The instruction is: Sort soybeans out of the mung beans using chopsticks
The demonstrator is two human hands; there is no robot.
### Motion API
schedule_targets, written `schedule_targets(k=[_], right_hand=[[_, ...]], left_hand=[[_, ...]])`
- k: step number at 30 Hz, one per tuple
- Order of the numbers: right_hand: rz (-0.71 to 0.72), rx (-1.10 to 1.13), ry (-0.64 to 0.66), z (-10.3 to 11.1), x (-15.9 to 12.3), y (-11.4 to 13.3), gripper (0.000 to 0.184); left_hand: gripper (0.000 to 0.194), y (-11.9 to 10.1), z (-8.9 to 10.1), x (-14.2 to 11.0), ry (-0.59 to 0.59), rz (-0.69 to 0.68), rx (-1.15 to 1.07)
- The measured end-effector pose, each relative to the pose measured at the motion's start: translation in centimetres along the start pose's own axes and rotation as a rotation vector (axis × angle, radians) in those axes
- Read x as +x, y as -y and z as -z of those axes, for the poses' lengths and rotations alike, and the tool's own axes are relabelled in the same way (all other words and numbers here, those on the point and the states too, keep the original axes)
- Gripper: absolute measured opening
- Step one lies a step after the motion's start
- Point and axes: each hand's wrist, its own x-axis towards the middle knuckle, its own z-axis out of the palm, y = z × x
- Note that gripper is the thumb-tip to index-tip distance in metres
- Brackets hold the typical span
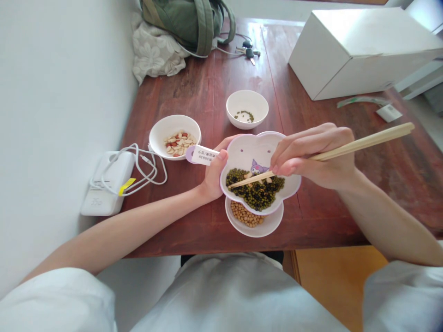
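My left hand (214, 175) grips a white flower-shaped dish (254, 150) with a purple rim, and a small label tag (204, 155) sticks out under my thumb. The dish holds dark green beans and black beans (256, 193) with a few pale bits among them. My right hand (311, 157) holds wooden chopsticks (367, 145), their tips down in the beans. The dish rests partly over a white bowl (272, 221) of round yellow beans. Farther off stand a white bowl (173, 123) of peanuts and pale seeds and a smaller white bowl (247, 103) with a few green beans.
The reddish wooden table (221, 235) ends just before me, with a wall on its left. On it are a white power bank (104, 193) with a cable, keys (247, 53), a green backpack (187, 23), a floral cloth (155, 50) and a large white cardboard box (360, 50).
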Motion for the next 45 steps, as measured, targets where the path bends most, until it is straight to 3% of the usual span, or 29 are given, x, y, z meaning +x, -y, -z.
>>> schedule_targets(k=[4, 17, 24, 29, 36, 41, 45], right_hand=[[-0.026, -0.029, 0.001, 0.0, -0.2, 0.0, 0.027], [-0.057, -0.036, -0.023, -0.3, -0.3, 0.2, 0.032], [-0.022, 0.025, -0.036, -0.3, -0.4, -0.1, 0.023], [-0.062, 0.02, -0.019, 0.0, -0.5, -0.2, 0.03], [-0.001, 0.138, -0.014, 0.5, -0.1, 0.0, 0.029], [0.013, 0.232, -0.124, 1.3, 0.0, -0.1, 0.029], [-0.019, 0.142, -0.213, 2.2, -0.1, -0.2, 0.029]], left_hand=[[0.06, -0.1, 0.0, 0.0, -0.014, 0.021, 0.031], [0.056, -0.5, -0.6, -0.2, -0.012, -0.004, 0.013], [0.059, -0.5, -0.5, -0.1, -0.023, 0.013, 0.028], [0.054, -0.2, 0.0, -0.1, 0.003, -0.007, 0.015], [0.059, 0.0, 0.1, -0.1, 0.003, 0.016, 0.007], [0.053, -0.4, -0.2, -0.2, 0.015, -0.009, 0.016], [0.059, -0.8, -0.3, -0.3, -0.006, 0.01, 0.051]])
